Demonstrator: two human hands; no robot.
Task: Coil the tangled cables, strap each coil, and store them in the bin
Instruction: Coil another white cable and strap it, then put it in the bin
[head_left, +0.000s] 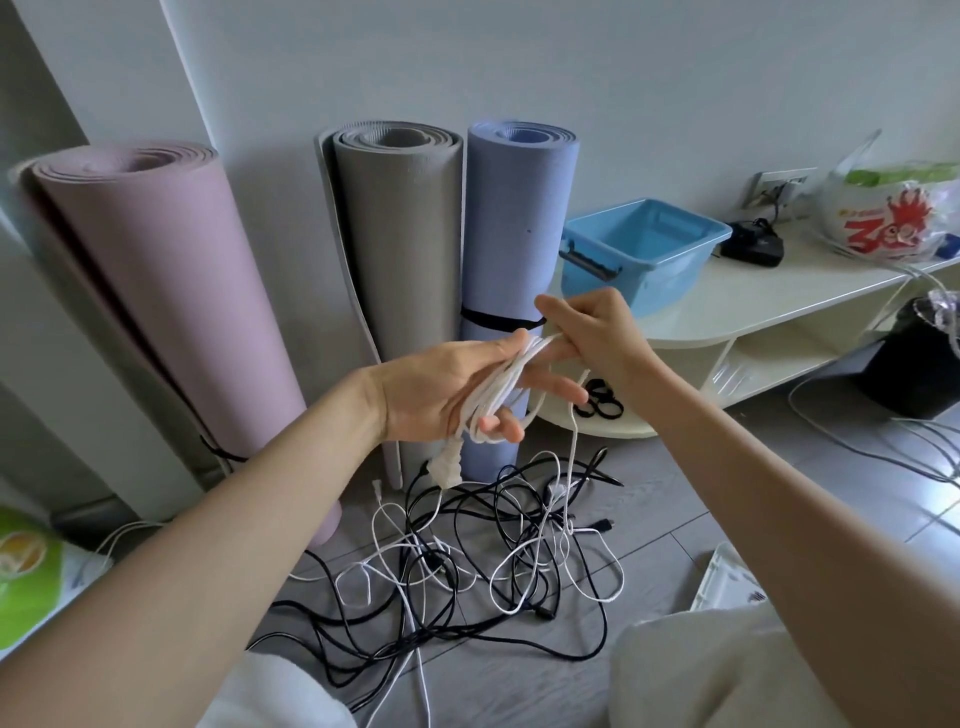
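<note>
Three rolled foam mats, pink (171, 312), grey (405, 244) and blue (519, 218), stand against the wall; a printed plastic bag (883, 218) sits on the cream shelf (769, 296).

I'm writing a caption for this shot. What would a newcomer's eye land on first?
First the two hands at centre: the left hand carries loops of white cable while the right hand pinches them. Below, a tangle of cables sprawls on the floor. Behind stand three rolled mats, with a blue bin on the shelf at right.
</note>
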